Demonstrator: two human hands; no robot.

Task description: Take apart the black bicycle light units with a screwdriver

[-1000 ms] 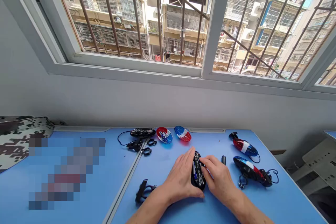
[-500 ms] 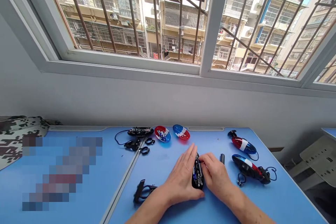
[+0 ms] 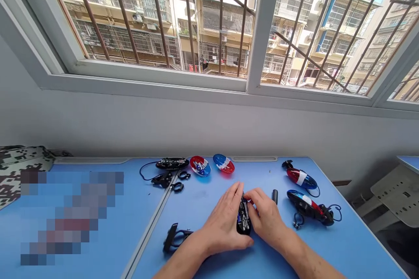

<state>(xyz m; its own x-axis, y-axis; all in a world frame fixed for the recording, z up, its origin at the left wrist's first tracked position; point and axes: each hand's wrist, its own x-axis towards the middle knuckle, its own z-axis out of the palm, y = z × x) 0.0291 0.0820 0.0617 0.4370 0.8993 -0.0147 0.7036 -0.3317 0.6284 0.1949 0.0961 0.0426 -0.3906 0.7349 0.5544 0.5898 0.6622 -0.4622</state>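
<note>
A black oval housing point(image 3: 244, 220) with its inner parts showing lies on the blue table between my hands. My left hand point(image 3: 224, 222) wraps along its left side, thumb at the near end, holding it. At its upper right edge, my right hand point(image 3: 266, 213) has its fingertips pinched together; whatever they grip is too small to make out. Left of my left wrist is a black clamp bracket point(image 3: 176, 237). A short black cylinder point(image 3: 275, 196) stands out just beyond my right hand.
At the back lie another black housing point(image 3: 172, 164) with a cable, black rings point(image 3: 177, 187) and two red-and-blue covers point(image 3: 200, 166) point(image 3: 224, 163). Two red-and-blue lights point(image 3: 301, 178) point(image 3: 307, 206) lie at right. Camouflage cloth point(image 3: 22, 168) is at far left, near a pixelated patch.
The whole view has shifted slightly, so things appear a little further left. My hands keep nearly the same pose around the black housing.
</note>
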